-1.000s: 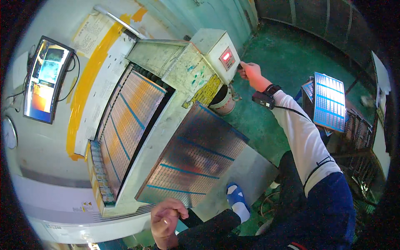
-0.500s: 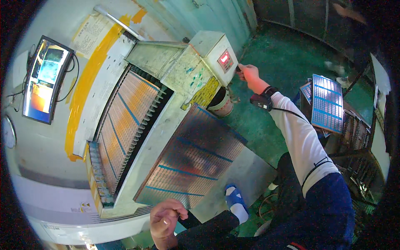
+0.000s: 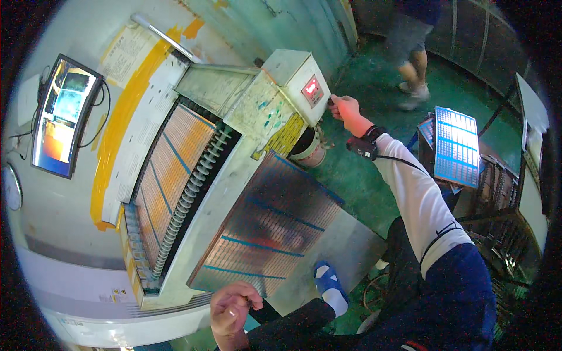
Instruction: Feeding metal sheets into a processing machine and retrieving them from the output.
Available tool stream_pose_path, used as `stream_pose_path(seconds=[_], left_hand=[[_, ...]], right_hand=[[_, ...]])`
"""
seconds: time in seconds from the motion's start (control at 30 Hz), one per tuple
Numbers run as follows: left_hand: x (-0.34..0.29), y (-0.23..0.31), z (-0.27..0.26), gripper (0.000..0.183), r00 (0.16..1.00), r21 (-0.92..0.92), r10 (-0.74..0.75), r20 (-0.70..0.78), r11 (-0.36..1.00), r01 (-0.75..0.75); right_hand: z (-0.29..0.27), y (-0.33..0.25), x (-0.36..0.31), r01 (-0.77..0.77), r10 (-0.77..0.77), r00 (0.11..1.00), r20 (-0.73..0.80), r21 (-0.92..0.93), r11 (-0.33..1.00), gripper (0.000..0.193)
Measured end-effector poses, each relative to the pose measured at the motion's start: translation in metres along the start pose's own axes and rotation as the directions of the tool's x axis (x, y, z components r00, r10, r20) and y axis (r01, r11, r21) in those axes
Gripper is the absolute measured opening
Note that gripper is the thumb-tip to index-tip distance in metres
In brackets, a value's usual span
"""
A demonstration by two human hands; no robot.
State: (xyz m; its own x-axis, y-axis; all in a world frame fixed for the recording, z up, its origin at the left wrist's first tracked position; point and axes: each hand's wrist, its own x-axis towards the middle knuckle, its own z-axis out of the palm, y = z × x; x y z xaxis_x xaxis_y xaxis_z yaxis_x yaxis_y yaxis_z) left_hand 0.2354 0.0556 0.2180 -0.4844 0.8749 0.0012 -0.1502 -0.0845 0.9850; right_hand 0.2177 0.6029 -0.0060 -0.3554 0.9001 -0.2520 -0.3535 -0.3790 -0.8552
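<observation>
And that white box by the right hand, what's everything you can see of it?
The white box looks like painted metal with flat sides. Its front has a small red panel with a glowing display and button-like marks. It sits at one end of the machine, near a bucket. The right hand seems to pinch a small dark part at its edge.

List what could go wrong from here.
The right hand, at the box's edge, might shift a setting by accident. The sandalled foot, close to the lower panel, could knock it. The other person, seemingly near the stacked panels, might bump them.
</observation>
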Motion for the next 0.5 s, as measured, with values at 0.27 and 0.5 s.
stream_pose_path(seconds=[0.27, 0.5], left_hand=[[0.001, -0.001, 0.001, 0.05, 0.999, -0.005, 0.012, 0.033, 1.0, -0.012], [0.001, 0.0, 0.001, 0.049, 0.999, 0.015, -0.009, 0.038, 1.0, 0.008]], right_hand=[[-0.001, -0.005, -0.007, -0.016, 0.015, 0.998, 0.054, 0.034, 0.999, 0.02], [-0.001, -0.007, -0.01, 0.003, -0.003, 1.0, 0.006, -0.008, 1.0, 0.021]])
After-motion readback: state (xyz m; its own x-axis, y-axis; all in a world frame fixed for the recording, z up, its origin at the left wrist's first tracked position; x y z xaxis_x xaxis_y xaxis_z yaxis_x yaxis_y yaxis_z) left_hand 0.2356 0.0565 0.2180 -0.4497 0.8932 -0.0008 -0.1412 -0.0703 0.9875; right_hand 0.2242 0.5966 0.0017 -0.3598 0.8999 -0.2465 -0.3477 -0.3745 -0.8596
